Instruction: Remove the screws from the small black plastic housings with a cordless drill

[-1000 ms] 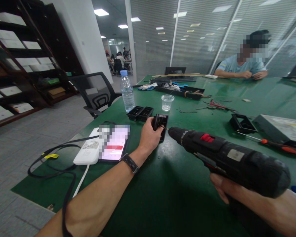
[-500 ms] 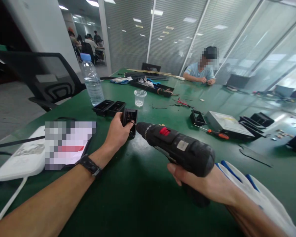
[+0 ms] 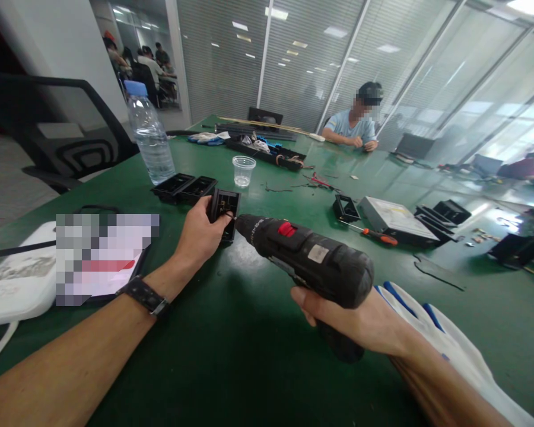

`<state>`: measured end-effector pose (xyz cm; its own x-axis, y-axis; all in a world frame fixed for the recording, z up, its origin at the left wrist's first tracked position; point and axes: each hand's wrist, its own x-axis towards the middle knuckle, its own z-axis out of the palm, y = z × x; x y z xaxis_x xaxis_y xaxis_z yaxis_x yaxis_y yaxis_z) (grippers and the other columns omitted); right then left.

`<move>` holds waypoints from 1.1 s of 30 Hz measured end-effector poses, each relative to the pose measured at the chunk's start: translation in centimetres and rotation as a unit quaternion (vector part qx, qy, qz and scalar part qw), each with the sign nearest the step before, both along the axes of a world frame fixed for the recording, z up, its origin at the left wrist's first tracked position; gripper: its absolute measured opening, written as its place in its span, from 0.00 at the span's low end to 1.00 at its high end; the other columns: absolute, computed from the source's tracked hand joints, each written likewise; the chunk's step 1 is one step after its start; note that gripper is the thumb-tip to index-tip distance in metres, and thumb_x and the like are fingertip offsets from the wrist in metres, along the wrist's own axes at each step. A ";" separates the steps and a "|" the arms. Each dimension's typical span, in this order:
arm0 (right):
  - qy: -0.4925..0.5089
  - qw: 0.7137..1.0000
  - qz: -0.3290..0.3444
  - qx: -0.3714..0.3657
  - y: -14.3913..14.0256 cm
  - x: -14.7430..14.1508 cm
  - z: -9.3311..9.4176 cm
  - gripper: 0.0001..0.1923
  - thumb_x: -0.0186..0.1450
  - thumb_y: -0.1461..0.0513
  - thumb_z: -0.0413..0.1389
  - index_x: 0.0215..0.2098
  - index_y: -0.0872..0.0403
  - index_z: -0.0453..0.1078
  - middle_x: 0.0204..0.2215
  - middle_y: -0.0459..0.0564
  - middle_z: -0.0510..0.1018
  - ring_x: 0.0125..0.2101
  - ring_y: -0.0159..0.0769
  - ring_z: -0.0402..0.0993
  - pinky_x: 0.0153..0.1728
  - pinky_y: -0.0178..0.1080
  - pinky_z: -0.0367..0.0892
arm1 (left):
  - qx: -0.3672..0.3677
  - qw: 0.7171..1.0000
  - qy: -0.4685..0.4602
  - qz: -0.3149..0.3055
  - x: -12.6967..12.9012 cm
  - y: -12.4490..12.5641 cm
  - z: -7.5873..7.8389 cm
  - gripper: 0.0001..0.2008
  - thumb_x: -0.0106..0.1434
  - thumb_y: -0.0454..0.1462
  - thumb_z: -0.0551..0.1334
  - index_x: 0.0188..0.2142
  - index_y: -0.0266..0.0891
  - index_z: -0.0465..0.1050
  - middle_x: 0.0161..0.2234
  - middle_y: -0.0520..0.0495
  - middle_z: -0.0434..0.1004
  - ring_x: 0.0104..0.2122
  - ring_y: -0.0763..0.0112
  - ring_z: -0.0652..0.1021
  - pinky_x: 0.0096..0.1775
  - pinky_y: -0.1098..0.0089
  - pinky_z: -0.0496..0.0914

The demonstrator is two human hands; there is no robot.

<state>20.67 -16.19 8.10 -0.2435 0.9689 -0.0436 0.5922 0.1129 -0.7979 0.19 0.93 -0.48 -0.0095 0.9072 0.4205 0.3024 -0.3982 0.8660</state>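
Observation:
A black cordless drill (image 3: 307, 252) is in my right hand (image 3: 338, 314), its handle wrapped by the fingers and its chuck pointing away and to the left. My left hand (image 3: 203, 228) grips a small black plastic housing (image 3: 226, 204) that stands on edge on the green table. The drill's front end reaches the open side of this housing, close to my left thumb. Whether the bit touches a screw there is too small to tell. Just behind my left hand lie two similar black housings (image 3: 187, 185) side by side.
A water bottle (image 3: 149, 136) and a clear plastic cup (image 3: 244, 171) stand beyond my left hand. To the right are an orange screwdriver (image 3: 380, 237), a metal box (image 3: 396, 219) and white-blue gloves (image 3: 445, 338). A phone (image 3: 115, 258) lies left. A person (image 3: 353, 124) sits across the table.
The whole view has shifted slightly, so things appear a little further left. Both hands keep their hold, with the drill still at the housing.

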 end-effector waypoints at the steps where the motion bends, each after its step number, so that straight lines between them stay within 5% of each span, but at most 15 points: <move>1: -0.001 1.000 0.002 0.001 0.0 0.0 0.0 0.13 0.66 0.55 0.54 0.27 0.53 0.64 0.20 0.44 0.72 0.22 0.30 0.67 0.22 0.34 0.63 | -0.001 1.000 -0.002 0.001 0.0 0.0 0.0 0.17 0.58 0.38 0.65 0.47 0.38 0.72 0.43 0.44 0.79 0.42 0.64 0.78 0.50 0.59 0.71; 33: 0.019 1.000 0.004 -0.016 -0.1 0.4 -0.2 0.14 0.67 0.55 0.54 0.27 0.53 0.64 0.21 0.43 0.69 0.21 0.29 0.65 0.22 0.33 0.63 | -0.024 1.000 -0.009 -0.013 -0.1 -0.1 0.1 0.19 0.57 0.38 0.65 0.48 0.37 0.71 0.44 0.41 0.79 0.43 0.62 0.78 0.51 0.57 0.71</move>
